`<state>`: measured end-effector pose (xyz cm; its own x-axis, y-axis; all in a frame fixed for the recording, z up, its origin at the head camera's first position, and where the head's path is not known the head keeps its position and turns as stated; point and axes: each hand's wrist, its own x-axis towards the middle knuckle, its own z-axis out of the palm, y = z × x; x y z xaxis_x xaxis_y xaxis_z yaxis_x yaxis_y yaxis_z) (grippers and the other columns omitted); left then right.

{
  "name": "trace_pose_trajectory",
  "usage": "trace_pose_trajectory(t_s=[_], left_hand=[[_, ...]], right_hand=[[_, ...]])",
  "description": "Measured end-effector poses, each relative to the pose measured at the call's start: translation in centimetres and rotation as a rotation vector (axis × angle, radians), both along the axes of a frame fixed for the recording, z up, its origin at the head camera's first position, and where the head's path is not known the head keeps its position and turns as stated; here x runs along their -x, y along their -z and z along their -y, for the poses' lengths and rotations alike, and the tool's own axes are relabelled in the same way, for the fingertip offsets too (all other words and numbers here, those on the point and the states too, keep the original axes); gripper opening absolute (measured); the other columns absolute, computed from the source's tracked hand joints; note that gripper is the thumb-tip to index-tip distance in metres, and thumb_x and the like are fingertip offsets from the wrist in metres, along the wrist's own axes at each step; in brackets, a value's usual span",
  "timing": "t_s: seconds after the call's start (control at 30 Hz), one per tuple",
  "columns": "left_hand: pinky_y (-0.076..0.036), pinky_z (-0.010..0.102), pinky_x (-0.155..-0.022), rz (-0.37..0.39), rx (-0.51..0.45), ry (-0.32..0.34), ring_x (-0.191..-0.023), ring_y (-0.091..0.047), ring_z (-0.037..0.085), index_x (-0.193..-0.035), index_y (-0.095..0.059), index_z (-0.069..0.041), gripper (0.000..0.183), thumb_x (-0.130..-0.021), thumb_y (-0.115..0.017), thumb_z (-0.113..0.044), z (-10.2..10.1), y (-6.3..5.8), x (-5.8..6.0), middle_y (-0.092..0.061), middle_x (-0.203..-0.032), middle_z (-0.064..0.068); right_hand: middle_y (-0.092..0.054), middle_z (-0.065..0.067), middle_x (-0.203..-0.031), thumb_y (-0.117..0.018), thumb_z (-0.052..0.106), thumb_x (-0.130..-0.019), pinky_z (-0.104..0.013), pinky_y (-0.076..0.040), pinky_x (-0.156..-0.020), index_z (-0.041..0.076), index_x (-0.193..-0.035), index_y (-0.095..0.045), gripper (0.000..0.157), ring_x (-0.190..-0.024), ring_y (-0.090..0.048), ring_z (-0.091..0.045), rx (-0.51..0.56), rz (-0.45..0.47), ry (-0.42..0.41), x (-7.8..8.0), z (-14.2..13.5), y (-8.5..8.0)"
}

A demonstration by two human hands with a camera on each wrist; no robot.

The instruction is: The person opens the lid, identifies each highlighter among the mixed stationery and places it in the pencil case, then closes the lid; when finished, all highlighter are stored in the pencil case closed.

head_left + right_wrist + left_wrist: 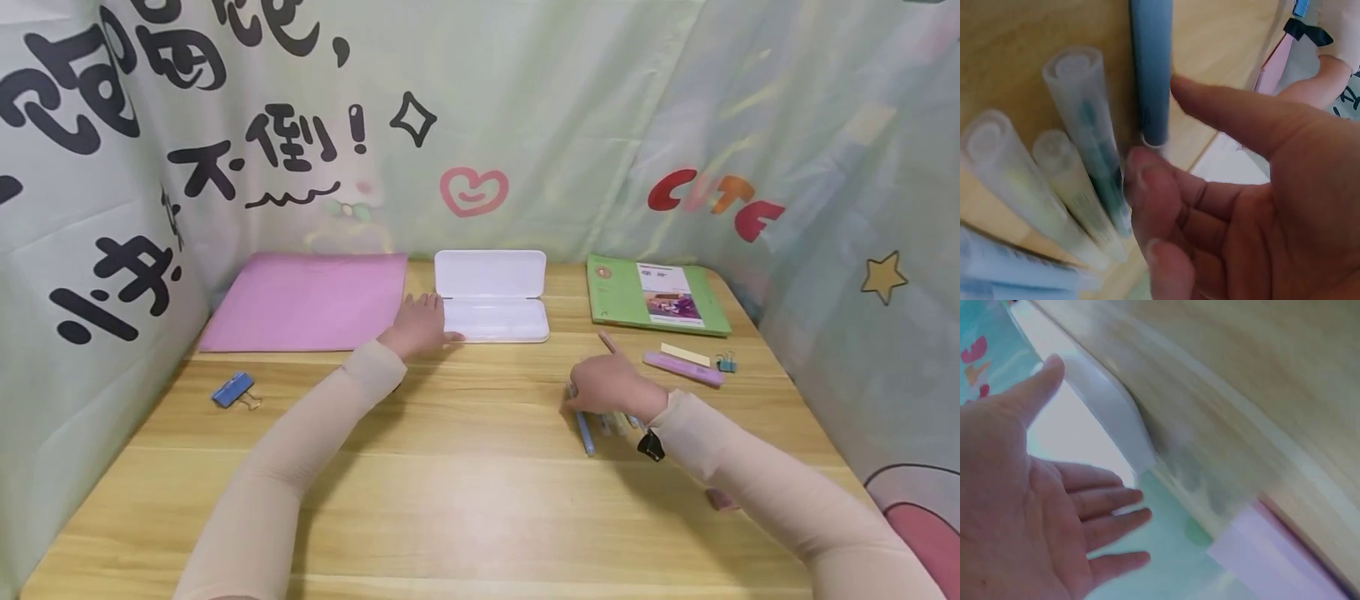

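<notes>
Right wrist: slim, dull-blue pen (pixel 1152 69)

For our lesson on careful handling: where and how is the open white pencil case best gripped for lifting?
Probably grip the pencil case by both short ends of its lower tray, coming from left and right. The tray lies flat, long and low; the lid stands up along its back edge and might swing. The left hand is at the left end.
</notes>
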<state>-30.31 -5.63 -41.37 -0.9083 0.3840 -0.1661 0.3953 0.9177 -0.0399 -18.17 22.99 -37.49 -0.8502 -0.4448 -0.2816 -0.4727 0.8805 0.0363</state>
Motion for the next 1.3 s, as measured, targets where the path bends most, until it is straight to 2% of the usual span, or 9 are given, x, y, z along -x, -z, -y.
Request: trace_pose_trajectory(t_s=[0.17, 0.33, 0.5, 0.57, 0.63, 0.7, 0.77, 1.07, 1.3], left_hand=[[-0.008, 0.053, -0.099, 0.057, -0.066, 0.018, -0.124, -0.024, 0.029, -0.133, -0.027, 0.0, 0.097, -0.07, -0.037, -0.073, 0.5, 0.0, 1.0, -0.028, -0.137, 0.014], [-0.009, 0.051, -0.1, 0.098, -0.137, 0.027, -0.123, -0.028, 0.025, -0.132, -0.032, -0.002, 0.094, -0.068, -0.044, -0.071, 0.9, -0.1, 1.4, -0.032, -0.135, 0.01], [-0.008, 0.048, -0.101, 0.117, -0.188, 0.032, -0.124, -0.027, 0.022, -0.133, -0.032, -0.006, 0.093, -0.067, -0.046, -0.07, 1.1, 0.1, 1.9, -0.033, -0.135, 0.007], [-0.008, 0.049, -0.101, 0.12, -0.21, 0.039, -0.123, -0.028, 0.022, -0.133, -0.032, -0.009, 0.093, -0.066, -0.047, -0.07, 1.1, 0.3, 2.1, -0.035, -0.134, 0.007], [-0.008, 0.05, -0.1, 0.122, -0.228, 0.041, -0.121, -0.032, 0.024, -0.133, -0.032, -0.009, 0.093, -0.065, -0.05, -0.07, 1.1, 0.3, 2.2, -0.037, -0.132, 0.007], [-0.009, 0.05, -0.1, 0.123, -0.232, 0.04, -0.119, -0.035, 0.026, -0.132, -0.033, -0.007, 0.095, -0.063, -0.05, -0.071, 1.2, 0.3, 2.3, -0.039, -0.131, 0.009], [-0.01, 0.05, -0.1, 0.123, -0.231, 0.036, -0.119, -0.035, 0.027, -0.131, -0.033, -0.005, 0.1, -0.06, -0.049, -0.073, 1.2, 0.3, 2.3, -0.038, -0.131, 0.009], [-0.012, 0.052, -0.099, 0.089, -0.236, 0.037, -0.12, -0.033, 0.023, -0.134, -0.033, -0.018, 0.095, -0.059, -0.048, -0.074, 1.3, 0.5, 2.2, -0.038, -0.132, 0.004], [-0.013, 0.053, -0.098, 0.089, -0.256, 0.025, -0.115, -0.039, 0.02, -0.131, -0.037, -0.019, 0.087, -0.061, -0.055, -0.068, 1.1, 0.3, 2.0, -0.044, -0.127, 0.001]], right_hand=[[-0.043, 0.01, -0.042, -0.057, 0.043, -0.076, -0.043, 0.024, -0.093, 0.022, -0.049, -0.046, 0.037, -0.043, -0.042, -0.007, -0.028, -0.026, 0.014, -0.2, 0.0, 0.5], [-0.044, 0.008, -0.043, -0.052, 0.033, -0.079, -0.044, 0.021, -0.095, 0.02, -0.049, -0.046, 0.033, -0.042, -0.042, -0.009, -0.014, -0.037, 0.04, 0.0, 0.1, 0.7], [-0.043, 0.004, -0.043, -0.052, 0.029, -0.08, -0.053, -0.002, -0.098, 0.017, -0.049, -0.044, 0.034, -0.042, -0.042, -0.012, 0.057, -0.068, 0.083, 1.0, 0.6, 0.3], [-0.043, 0.003, -0.045, -0.052, 0.029, -0.081, -0.051, -0.024, -0.091, 0.016, -0.052, -0.044, 0.033, -0.043, -0.041, -0.014, 0.086, -0.075, 0.103, 1.7, 1.0, -0.1], [-0.044, 0.002, -0.048, -0.052, 0.029, -0.081, -0.044, -0.04, -0.071, 0.015, -0.055, -0.045, 0.03, -0.044, -0.041, -0.015, 0.108, -0.073, 0.118, 2.5, 1.5, -0.4], [-0.047, 0.002, -0.052, -0.052, 0.029, -0.081, -0.035, -0.039, -0.051, 0.015, -0.06, -0.048, 0.025, -0.046, -0.042, -0.015, 0.126, -0.067, 0.131, 3.6, 2.2, -0.6], [-0.049, 0.002, -0.057, -0.053, 0.027, -0.08, -0.031, -0.035, -0.042, 0.015, -0.067, -0.052, 0.018, -0.049, -0.044, -0.015, 0.143, -0.081, 0.119, 5.1, 3.0, -0.7], [-0.05, -0.002, -0.06, -0.05, 0.016, -0.083, -0.034, -0.038, -0.04, 0.011, -0.077, -0.051, 0.008, -0.05, -0.046, -0.018, 0.146, -0.348, -0.001, 11.4, 6.8, 1.2], [-0.052, -0.005, -0.067, -0.051, 0.015, -0.084, -0.038, -0.042, -0.045, 0.01, -0.085, -0.06, 0.01, -0.056, -0.05, -0.021, 0.089, -0.415, -0.094, 13.0, 8.9, 3.0]])
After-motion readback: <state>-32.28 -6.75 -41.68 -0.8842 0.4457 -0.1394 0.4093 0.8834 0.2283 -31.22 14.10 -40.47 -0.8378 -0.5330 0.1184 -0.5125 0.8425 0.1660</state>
